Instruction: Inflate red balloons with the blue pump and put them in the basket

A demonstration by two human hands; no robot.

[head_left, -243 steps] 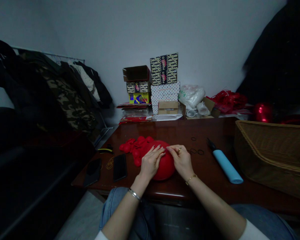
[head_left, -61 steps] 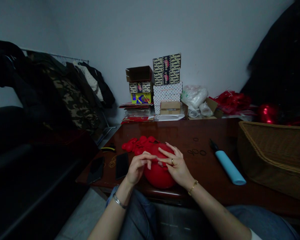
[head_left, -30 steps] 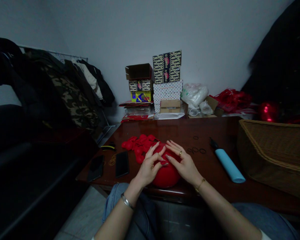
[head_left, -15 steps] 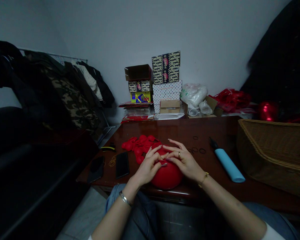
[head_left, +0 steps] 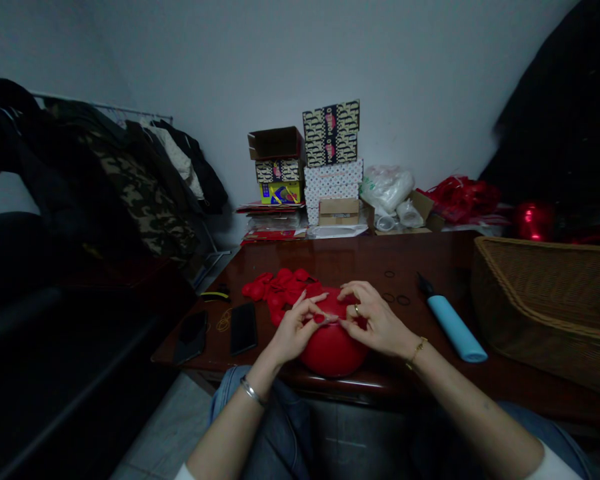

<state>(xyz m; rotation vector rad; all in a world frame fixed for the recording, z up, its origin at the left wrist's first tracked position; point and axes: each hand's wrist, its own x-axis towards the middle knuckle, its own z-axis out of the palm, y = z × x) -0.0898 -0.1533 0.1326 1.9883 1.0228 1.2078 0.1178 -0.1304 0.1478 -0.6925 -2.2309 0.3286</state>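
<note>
An inflated red balloon (head_left: 333, 350) rests at the near edge of the dark wooden table (head_left: 360, 257). My left hand (head_left: 293, 330) and my right hand (head_left: 375, 323) meet on top of it. The fingertips of both pinch the balloon's neck between them. A heap of flat red balloons (head_left: 279, 287) lies just behind my left hand. Several small black rubber bands (head_left: 397, 299) lie on the table beyond my right hand.
A light blue hand pump (head_left: 450, 327) lies right of my hands, and a wicker basket (head_left: 545, 300) stands further right. Two dark phones (head_left: 243, 328) and a yellow band lie at the left. Stacked boxes (head_left: 330, 163) and bags line the back wall. Clothes hang at left.
My hands have stayed on the balloon's top. The fingers, spread a second ago, have drawn together into a pinch at the neck.
</note>
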